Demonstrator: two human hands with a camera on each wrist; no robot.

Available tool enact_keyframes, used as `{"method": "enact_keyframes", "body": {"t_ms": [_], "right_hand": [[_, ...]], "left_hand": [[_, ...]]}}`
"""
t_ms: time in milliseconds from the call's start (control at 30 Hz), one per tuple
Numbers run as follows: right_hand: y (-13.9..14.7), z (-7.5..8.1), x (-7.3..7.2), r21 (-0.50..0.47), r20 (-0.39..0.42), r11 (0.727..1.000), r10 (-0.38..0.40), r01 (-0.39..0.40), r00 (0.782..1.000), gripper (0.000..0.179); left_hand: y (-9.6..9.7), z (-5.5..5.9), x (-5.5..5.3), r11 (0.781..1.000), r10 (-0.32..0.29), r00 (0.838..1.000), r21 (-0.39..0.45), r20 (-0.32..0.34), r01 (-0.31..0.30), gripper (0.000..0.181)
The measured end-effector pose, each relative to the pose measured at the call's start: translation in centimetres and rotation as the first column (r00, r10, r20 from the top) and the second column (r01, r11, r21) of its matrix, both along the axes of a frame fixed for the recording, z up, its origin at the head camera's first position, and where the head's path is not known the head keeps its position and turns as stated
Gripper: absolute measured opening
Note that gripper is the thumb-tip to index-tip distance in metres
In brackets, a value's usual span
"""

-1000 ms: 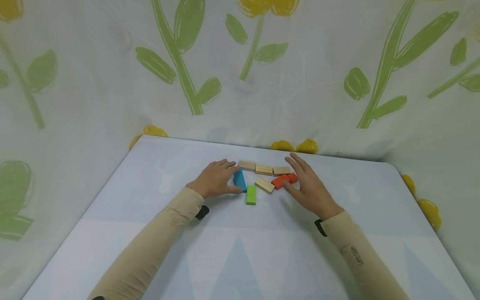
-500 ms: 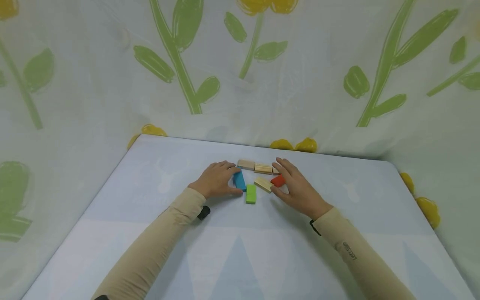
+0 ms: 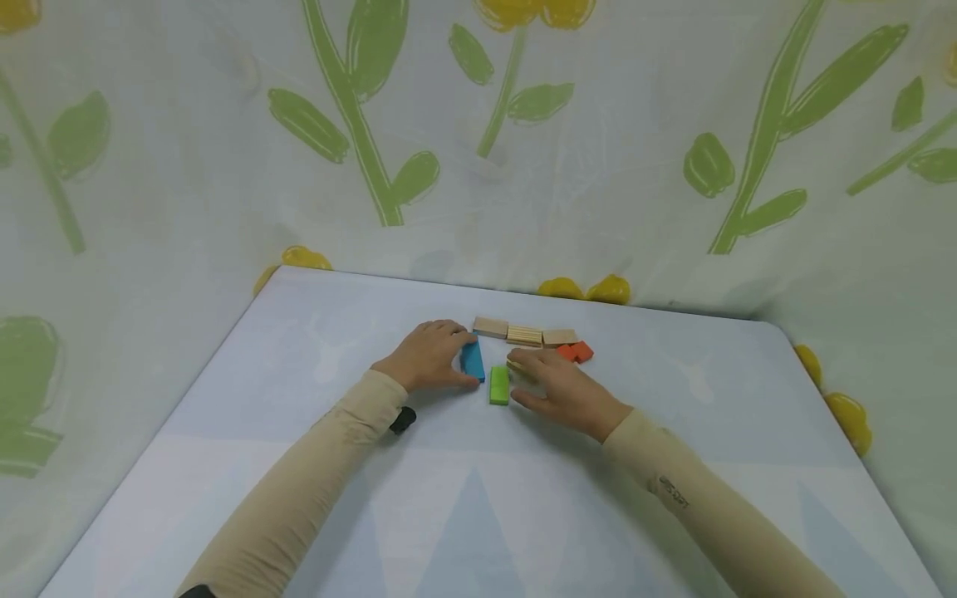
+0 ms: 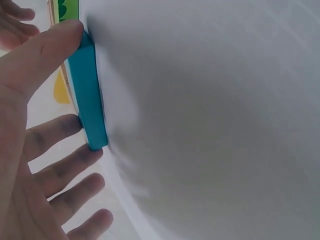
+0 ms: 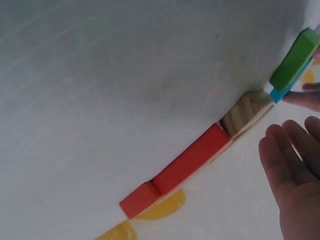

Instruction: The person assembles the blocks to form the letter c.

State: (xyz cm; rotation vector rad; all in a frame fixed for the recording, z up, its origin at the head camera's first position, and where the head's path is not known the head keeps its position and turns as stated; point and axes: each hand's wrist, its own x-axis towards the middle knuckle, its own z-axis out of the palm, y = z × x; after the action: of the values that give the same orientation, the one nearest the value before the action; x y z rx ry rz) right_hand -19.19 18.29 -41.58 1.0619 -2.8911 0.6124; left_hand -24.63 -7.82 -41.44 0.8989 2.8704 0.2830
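Note:
My left hand (image 3: 429,357) pinches a blue block (image 3: 473,359) between thumb and fingers, one at each end, as the left wrist view shows (image 4: 89,100). Just right of it lies a light green block (image 3: 499,385). Over the bare wooden block (image 5: 247,112) hovers my right hand (image 3: 564,390), its fingers straight and its thumb side near the green block; in the head view it mostly covers that wooden block. Two red blocks (image 5: 192,160) lie touching, end to end, behind the right hand. In the right wrist view its fingers (image 5: 280,165) hold nothing.
Behind the coloured blocks, a row of bare wooden blocks (image 3: 524,335) runs along the back of the white table (image 3: 359,515). A pale cloth wall (image 3: 598,183) printed with yellow flowers and green leaves rises past the table's far edge.
My right hand has moved left, from over the red blocks to above the wooden block beside the green one. The blue block has shifted slightly left, leaving a small gap from the green.

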Motion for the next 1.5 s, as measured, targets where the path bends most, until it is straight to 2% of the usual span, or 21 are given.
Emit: {"method": "enact_keyframes", "body": {"t_ms": [400,667,833,1000,1267,1500], "right_hand": [[-1.9,-0.6,-0.4,0.059,-0.076,0.997,0.057,-0.053,0.995,0.056],[-2.8,-0.5,-0.7,0.083,-0.03,0.996,0.046,-0.043,0.998,0.043],[-3.0,-0.5,-0.6,0.096,-0.008,0.994,0.046,-0.045,0.999,0.046],[-3.3,-0.6,-0.5,0.062,-0.013,0.996,0.06,-0.059,0.998,0.044],[-4.8,-0.5,-0.8,0.033,-0.014,0.997,0.068,-0.068,0.998,0.045],[-6.1,-0.5,-1.4,0.068,0.011,0.997,0.047,-0.048,0.999,0.046]], "left_hand": [[-3.0,0.2,0.3,0.999,-0.037,0.999,0.013,0.023,0.036,0.079],[-4.5,0.2,1.2,0.998,-0.058,0.998,0.021,0.001,0.058,0.077],[-5.7,0.2,2.0,0.998,-0.067,0.998,0.018,-0.004,0.067,0.078],[-7.0,0.3,2.4,0.997,-0.079,0.997,0.01,0.002,0.079,0.078],[-9.8,0.2,2.7,0.999,-0.047,0.999,0.018,0.0,0.047,0.077],[-11.0,0.0,3.1,0.998,-0.033,0.997,0.064,0.064,0.029,0.077]]}}
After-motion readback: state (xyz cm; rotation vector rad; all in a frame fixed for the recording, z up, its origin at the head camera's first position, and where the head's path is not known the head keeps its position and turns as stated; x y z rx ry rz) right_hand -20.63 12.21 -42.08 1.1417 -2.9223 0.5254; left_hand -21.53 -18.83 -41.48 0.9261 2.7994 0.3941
